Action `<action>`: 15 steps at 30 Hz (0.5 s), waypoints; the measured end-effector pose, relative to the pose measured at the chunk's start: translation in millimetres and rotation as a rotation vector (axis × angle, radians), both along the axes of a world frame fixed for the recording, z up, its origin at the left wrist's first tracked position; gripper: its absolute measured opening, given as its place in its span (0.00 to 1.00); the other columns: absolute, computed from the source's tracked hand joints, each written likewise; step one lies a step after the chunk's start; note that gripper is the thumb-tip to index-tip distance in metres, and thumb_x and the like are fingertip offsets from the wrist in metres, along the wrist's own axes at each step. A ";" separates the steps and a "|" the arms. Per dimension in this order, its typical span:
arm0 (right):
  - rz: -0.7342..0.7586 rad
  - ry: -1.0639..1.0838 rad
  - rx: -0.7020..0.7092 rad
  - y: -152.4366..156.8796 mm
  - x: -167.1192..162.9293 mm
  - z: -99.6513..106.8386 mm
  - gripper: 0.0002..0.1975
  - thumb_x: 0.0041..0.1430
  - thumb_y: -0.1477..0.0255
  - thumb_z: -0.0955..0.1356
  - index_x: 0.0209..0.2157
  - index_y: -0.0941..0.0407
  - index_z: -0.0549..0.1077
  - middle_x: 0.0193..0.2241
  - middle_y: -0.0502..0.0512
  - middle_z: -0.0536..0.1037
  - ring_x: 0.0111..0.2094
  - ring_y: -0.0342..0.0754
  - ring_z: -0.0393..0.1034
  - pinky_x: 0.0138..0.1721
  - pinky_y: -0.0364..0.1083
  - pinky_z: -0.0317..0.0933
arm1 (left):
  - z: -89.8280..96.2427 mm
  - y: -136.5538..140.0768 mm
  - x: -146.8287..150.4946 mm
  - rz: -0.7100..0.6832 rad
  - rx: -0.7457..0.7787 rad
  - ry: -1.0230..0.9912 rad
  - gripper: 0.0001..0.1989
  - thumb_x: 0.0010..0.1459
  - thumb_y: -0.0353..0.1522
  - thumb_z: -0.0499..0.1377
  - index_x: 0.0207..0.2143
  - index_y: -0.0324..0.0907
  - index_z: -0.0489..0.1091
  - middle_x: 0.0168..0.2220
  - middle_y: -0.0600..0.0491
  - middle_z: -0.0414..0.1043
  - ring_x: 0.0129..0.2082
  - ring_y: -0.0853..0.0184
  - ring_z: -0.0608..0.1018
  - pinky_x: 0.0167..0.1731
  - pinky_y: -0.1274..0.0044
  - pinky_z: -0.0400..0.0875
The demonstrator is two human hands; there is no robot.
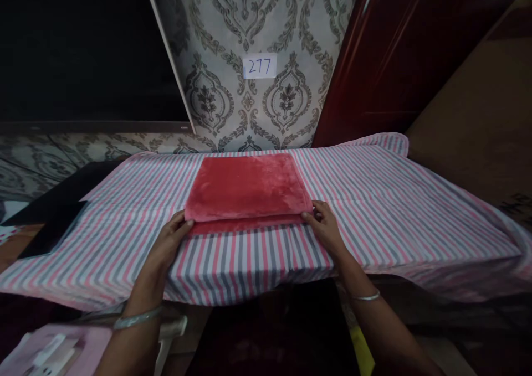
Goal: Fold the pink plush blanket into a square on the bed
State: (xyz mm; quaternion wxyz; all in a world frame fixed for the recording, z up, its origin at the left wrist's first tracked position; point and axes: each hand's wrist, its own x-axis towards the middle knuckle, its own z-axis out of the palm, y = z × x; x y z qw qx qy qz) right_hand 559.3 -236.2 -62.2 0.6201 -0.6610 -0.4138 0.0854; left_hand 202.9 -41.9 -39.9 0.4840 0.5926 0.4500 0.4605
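Note:
A folded red plush cloth (245,188) lies on a striped tablecloth (366,199) in the middle of the head view. Its near edge shows two layers, the upper one set a little back from the lower. My left hand (168,237) pinches the cloth's near left corner, thumb on top. At the near right corner my right hand (326,223) grips the upper layer between thumb and fingers. The fingertips under the fabric are partly hidden. Both wrists carry a bangle.
Behind the table is patterned wallpaper with a paper label (260,66) reading 277. A large dark screen (83,55) stands at the left. A dark red door panel (386,60) and a brown cardboard box (477,116) are at the right. Something pink (93,345) sits low left.

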 end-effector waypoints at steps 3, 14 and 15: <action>0.048 -0.004 -0.042 3.5 6.3 3.8 0.19 0.52 0.55 0.72 0.39 0.54 0.79 0.40 0.56 0.73 0.43 0.52 0.68 0.42 0.49 0.66 | 10.9 5.2 -3.5 -0.099 0.024 0.065 0.32 0.44 0.57 0.69 0.45 0.46 0.80 0.54 0.46 0.77 0.56 0.51 0.76 0.59 0.62 0.69; 0.050 -0.007 -0.090 -3.5 21.1 -6.9 0.15 0.50 0.57 0.71 0.34 0.53 0.76 0.35 0.53 0.74 0.37 0.52 0.68 0.43 0.50 0.65 | 6.7 -2.2 -17.1 -0.098 0.221 0.280 0.25 0.50 0.57 0.64 0.35 0.45 0.79 0.50 0.47 0.73 0.53 0.54 0.74 0.59 0.65 0.68; 0.059 0.019 -0.089 -4.1 19.5 -6.9 0.16 0.50 0.56 0.71 0.34 0.53 0.76 0.36 0.53 0.74 0.37 0.51 0.68 0.42 0.50 0.65 | 8.0 -3.9 -17.0 -0.108 0.208 0.254 0.26 0.51 0.57 0.64 0.36 0.45 0.79 0.52 0.47 0.73 0.54 0.54 0.74 0.60 0.65 0.67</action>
